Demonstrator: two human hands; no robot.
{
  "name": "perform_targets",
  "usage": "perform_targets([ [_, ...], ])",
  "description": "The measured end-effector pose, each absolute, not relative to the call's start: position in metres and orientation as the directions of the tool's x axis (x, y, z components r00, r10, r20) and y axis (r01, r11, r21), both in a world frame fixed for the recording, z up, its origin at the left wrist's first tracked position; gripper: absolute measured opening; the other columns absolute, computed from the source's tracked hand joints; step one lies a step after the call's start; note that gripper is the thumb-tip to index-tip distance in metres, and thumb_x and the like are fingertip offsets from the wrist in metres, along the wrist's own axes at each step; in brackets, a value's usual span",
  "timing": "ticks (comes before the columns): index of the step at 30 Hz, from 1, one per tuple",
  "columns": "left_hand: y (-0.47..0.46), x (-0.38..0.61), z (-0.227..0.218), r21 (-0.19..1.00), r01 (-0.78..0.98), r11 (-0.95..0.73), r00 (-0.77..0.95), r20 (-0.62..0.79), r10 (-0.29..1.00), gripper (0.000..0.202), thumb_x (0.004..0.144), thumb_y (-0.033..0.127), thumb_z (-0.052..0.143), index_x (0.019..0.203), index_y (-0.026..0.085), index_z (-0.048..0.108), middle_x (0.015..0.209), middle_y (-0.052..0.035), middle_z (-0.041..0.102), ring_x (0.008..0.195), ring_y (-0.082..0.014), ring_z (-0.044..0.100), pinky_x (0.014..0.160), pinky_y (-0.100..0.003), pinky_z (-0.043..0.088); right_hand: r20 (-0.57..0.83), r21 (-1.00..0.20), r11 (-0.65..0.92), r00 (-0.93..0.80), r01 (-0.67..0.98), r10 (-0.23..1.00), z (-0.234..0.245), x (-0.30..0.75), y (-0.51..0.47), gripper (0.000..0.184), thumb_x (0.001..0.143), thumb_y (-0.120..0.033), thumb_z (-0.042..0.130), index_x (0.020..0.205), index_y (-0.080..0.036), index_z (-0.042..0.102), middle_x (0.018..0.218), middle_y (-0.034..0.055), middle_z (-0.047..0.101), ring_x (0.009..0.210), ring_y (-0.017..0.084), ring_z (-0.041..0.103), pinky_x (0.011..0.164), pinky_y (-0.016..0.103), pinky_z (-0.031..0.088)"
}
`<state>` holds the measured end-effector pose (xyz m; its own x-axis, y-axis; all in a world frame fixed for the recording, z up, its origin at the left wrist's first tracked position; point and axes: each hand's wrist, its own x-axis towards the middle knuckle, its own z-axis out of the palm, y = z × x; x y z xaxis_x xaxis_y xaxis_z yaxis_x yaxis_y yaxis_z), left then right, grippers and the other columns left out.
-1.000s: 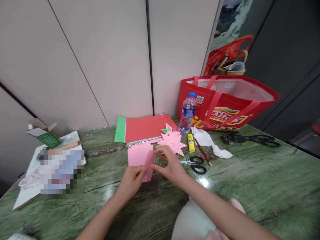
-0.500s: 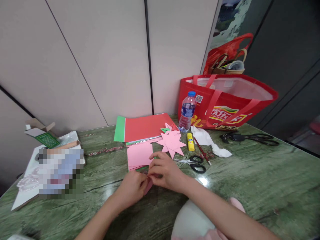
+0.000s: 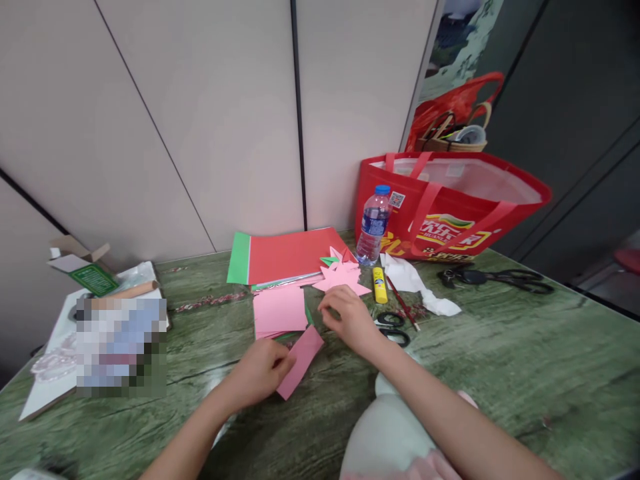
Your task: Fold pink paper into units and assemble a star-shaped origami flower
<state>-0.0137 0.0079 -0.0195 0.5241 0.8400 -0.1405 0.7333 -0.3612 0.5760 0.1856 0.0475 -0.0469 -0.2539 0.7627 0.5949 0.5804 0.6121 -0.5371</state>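
Observation:
My left hand point(image 3: 260, 375) is closed on a folded pink paper strip point(image 3: 301, 360) that lies slanted on the green marble table point(image 3: 500, 373). Just beyond it sits a small stack of pink paper squares point(image 3: 279, 311). My right hand point(image 3: 350, 320) hovers to the right of that stack, fingers loosely curled, close to a pink paper star point(image 3: 343, 277); nothing shows in it. Black-handled scissors point(image 3: 393, 328) lie partly under my right wrist.
Red and green paper sheets point(image 3: 285, 256) lie near the wall. A water bottle point(image 3: 373, 225), a yellow glue stick point(image 3: 380, 285), crumpled white paper point(image 3: 420, 283), a red tote bag point(image 3: 450, 207) and larger black scissors point(image 3: 500, 277) stand to the right. A board with a small box point(image 3: 83, 270) is at left.
My hands have come apart: the left keeps the folded pink strip near me, and the right has lifted off it and moved away toward the pink star.

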Motion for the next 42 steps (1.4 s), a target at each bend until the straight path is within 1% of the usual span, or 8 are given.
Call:
perform_targets([
  [3,0.008,-0.014,-0.023,0.591,0.731,-0.341,0.517,-0.153,0.842,0.035,0.078,0.027,0.037,0.046,0.018,0.024,0.049,0.0054,0.019,0.046,-0.0084,0.02,0.045,-0.024,0.012,0.538,-0.68,0.562,-0.201,0.471,0.819,-0.045,0.184,0.044,0.01,0.078,-0.017,0.053,0.085,-0.018,0.06,0.082,0.0049,0.063,0.082,0.018,0.055,0.074,0.032,0.043],
  [7,0.01,-0.013,-0.025,0.63,0.706,-0.324,0.518,-0.146,0.843,0.033,0.079,0.029,0.037,0.049,0.019,0.026,0.05,0.0055,0.021,0.047,-0.009,0.021,0.044,-0.023,0.013,0.411,-0.786,0.531,-0.374,0.316,0.831,-0.043,0.176,0.034,0.024,0.072,-0.026,0.063,0.094,-0.018,0.059,0.083,0.0029,0.065,0.077,0.015,0.059,0.072,0.027,0.044],
  [15,0.01,-0.008,-0.024,0.689,0.66,-0.298,0.461,-0.06,0.885,0.026,0.08,0.027,0.033,0.055,0.019,0.033,0.054,0.0048,0.034,0.052,-0.0108,0.031,0.049,-0.022,0.022,0.393,-0.799,0.505,-0.352,0.326,0.85,-0.045,0.172,0.035,0.011,0.074,-0.025,0.062,0.081,-0.016,0.064,0.067,0.0008,0.061,0.061,0.012,0.052,0.057,0.022,0.04],
  [25,0.015,-0.01,-0.024,0.729,0.653,-0.205,0.343,-0.043,0.939,0.025,0.068,0.022,0.037,0.045,0.02,0.028,0.045,0.0058,0.029,0.046,-0.0095,0.029,0.046,-0.023,0.02,0.343,-0.89,0.393,-0.229,0.229,0.911,-0.048,0.17,0.038,0.01,0.074,-0.023,0.058,0.081,-0.018,0.064,0.068,0.0004,0.061,0.064,0.013,0.052,0.06,0.024,0.04],
  [29,0.016,-0.01,-0.024,0.775,0.612,-0.155,0.315,-0.06,0.947,0.025,0.07,0.024,0.036,0.046,0.019,0.04,0.043,0.0035,0.045,0.045,-0.0116,0.044,0.045,-0.022,0.03,0.317,-0.922,0.328,-0.082,0.208,0.945,-0.055,0.175,0.046,0.016,0.073,-0.027,0.058,0.083,-0.017,0.063,0.065,-0.0004,0.057,0.058,0.012,0.048,0.054,0.023,0.038],
  [33,0.016,-0.011,-0.022,0.861,0.508,0.022,0.235,-0.164,0.958,0.024,0.07,0.023,0.037,0.055,0.016,0.054,0.052,-0.0036,0.063,0.051,-0.0169,0.06,0.05,-0.026,0.045,0.344,-0.919,0.32,0.069,0.231,0.936,-0.059,0.185,0.054,0.02,0.074,-0.029,0.054,0.087,-0.016,0.062,0.066,0.0003,0.056,0.056,0.012,0.046,0.052,0.023,0.037],
  [37,0.015,-0.012,-0.018,0.943,0.328,-0.053,0.145,0.005,0.989,0.016,0.069,0.024,0.05,0.078,0.014,0.058,0.088,-0.011,0.069,0.069,-0.0202,0.066,0.059,-0.031,0.052,0.308,-0.939,0.275,0.148,0.207,0.94,-0.06,0.19,0.058,0.024,0.073,-0.03,0.053,0.091,-0.015,0.06,0.062,-0.0007,0.052,0.052,0.011,0.043,0.046,0.021,0.033],
  [42,0.014,-0.013,-0.021,0.909,0.337,-0.246,0.253,0.164,0.954,0.056,0.058,0.02,0.07,0.112,0.022,0.052,0.121,-0.0101,0.054,0.101,-0.023,0.057,0.08,-0.036,0.051,0.287,-0.945,0.27,0.072,0.185,0.955,-0.059,0.184,0.055,0.027,0.074,-0.031,0.051,0.094,-0.016,0.061,0.068,0.0007,0.056,0.055,0.012,0.045,0.049,0.022,0.035],
])
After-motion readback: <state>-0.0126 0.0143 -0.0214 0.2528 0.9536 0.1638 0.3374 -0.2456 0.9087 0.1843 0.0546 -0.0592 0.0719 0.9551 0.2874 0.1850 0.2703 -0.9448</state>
